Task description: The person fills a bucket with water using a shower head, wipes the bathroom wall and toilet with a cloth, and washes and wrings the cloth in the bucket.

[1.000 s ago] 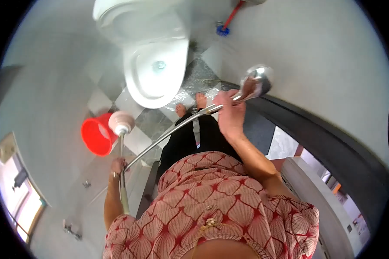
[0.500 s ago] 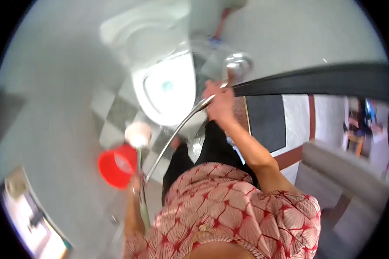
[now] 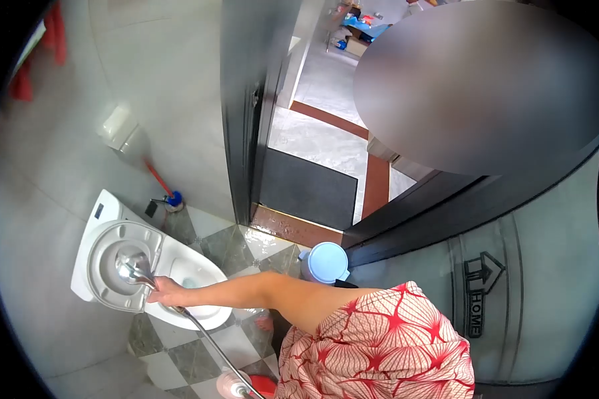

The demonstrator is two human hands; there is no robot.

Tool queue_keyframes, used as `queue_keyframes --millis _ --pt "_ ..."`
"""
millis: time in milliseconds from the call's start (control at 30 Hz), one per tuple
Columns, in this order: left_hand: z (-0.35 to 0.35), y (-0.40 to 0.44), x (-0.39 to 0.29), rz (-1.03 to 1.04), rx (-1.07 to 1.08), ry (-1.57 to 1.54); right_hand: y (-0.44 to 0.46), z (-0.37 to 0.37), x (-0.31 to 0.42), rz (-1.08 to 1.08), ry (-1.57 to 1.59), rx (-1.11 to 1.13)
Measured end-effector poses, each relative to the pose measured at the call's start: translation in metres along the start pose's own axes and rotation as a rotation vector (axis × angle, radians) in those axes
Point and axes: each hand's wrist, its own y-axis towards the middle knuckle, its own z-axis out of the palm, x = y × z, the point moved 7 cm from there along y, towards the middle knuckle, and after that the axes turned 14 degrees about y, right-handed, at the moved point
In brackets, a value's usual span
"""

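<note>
My right hand point(image 3: 168, 292) is closed around the handle of a chrome shower head point(image 3: 134, 265), which points over the raised lid of a white toilet point(image 3: 213, 273). From that hand a metal hose point(image 3: 218, 348) runs down to the bottom edge. There, the round pale head of a long-handled toilet brush point(image 3: 231, 384) shows in part, beside the rim of a red bucket point(image 3: 265, 385). My left hand is out of view. Any water coming from the shower head cannot be made out.
A light blue lidded bin point(image 3: 326, 262) stands by the door frame. A dark mat point(image 3: 308, 188) lies beyond the wet threshold point(image 3: 293, 224). Near the wall is a blue-headed brush with a red handle point(image 3: 158, 178). A blurred oval covers the upper right.
The view has swung toward the doorway. My right hand still holds the shower head, now over the toilet lid instead of beside the toilet. My left hand, earlier on the brush handle, has left the view.
</note>
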Motion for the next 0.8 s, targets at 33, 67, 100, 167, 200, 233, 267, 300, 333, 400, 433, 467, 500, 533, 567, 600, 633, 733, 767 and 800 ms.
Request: queue_keyframes --millis 33,67,100,167,200,233,267,300,333,400,433,467,500,533,567,600,633,733,767,800 --pt "0.001 -0.001 -0.002 0.004 -0.003 -0.007 0.001 0.003 0.0 0.007 -0.055 0.002" --pt "0.0 -0.002 -0.004 0.007 -0.002 -0.015 0.002 0.002 0.0 0.004 -0.055 0.009" --pt "0.0 -0.004 -0.004 0.01 0.0 -0.022 -0.001 0.001 -0.002 0.012 -0.037 0.015" --pt "-0.002 -0.007 -0.002 0.016 0.002 -0.044 -0.009 0.0 -0.007 0.044 0.032 -0.017" --pt "-0.003 -0.011 0.0 0.017 0.002 -0.055 -0.012 -0.005 -0.009 0.05 0.054 -0.067" --pt "-0.006 -0.015 0.002 0.024 -0.005 -0.072 -0.006 -0.011 -0.012 0.013 0.09 -0.082" --pt "-0.011 -0.017 0.002 0.027 -0.005 -0.092 0.003 -0.022 -0.014 -0.025 0.126 -0.098" --pt "-0.018 -0.027 0.009 0.023 -0.02 -0.117 -0.003 -0.025 -0.029 -0.009 0.176 -0.134" --pt "-0.024 -0.035 0.014 0.029 -0.029 -0.143 -0.001 -0.035 -0.036 0.011 0.074 -0.183" --pt "-0.037 -0.058 0.032 0.043 -0.048 -0.217 -0.001 -0.065 -0.059 0.081 -0.042 -0.261" --pt "-0.04 -0.071 0.036 0.046 -0.055 -0.253 -0.008 -0.075 -0.064 0.115 0.009 -0.276" --pt "-0.041 -0.08 0.041 0.048 -0.063 -0.291 -0.009 -0.097 -0.069 0.071 0.016 -0.309" --pt "-0.036 -0.092 0.046 0.048 -0.089 -0.333 -0.008 -0.123 -0.078 0.056 0.147 -0.382" --pt "-0.049 -0.077 0.08 -0.009 -0.17 -0.381 -0.022 -0.131 -0.059 0.138 0.304 -0.252" --pt "-0.029 -0.128 0.054 -0.06 -0.079 -0.303 -0.045 -0.127 -0.039 0.17 0.366 -0.291" --pt "-0.037 -0.137 0.063 -0.062 -0.077 -0.465 -0.058 -0.116 -0.032 0.131 0.452 -0.313" --pt "-0.058 -0.149 0.076 -0.062 -0.071 -0.465 -0.071 -0.092 -0.028 0.106 0.467 -0.257" --pt "-0.081 -0.161 0.091 -0.03 -0.066 -0.541 -0.088 -0.062 -0.031 0.159 0.545 -0.279" --pt "-0.074 -0.155 0.091 -0.022 -0.052 -0.545 -0.086 -0.066 -0.029 0.168 0.519 -0.315" --pt "-0.074 -0.148 0.091 -0.011 -0.031 -0.53 -0.086 -0.067 -0.028 0.179 0.519 -0.315"
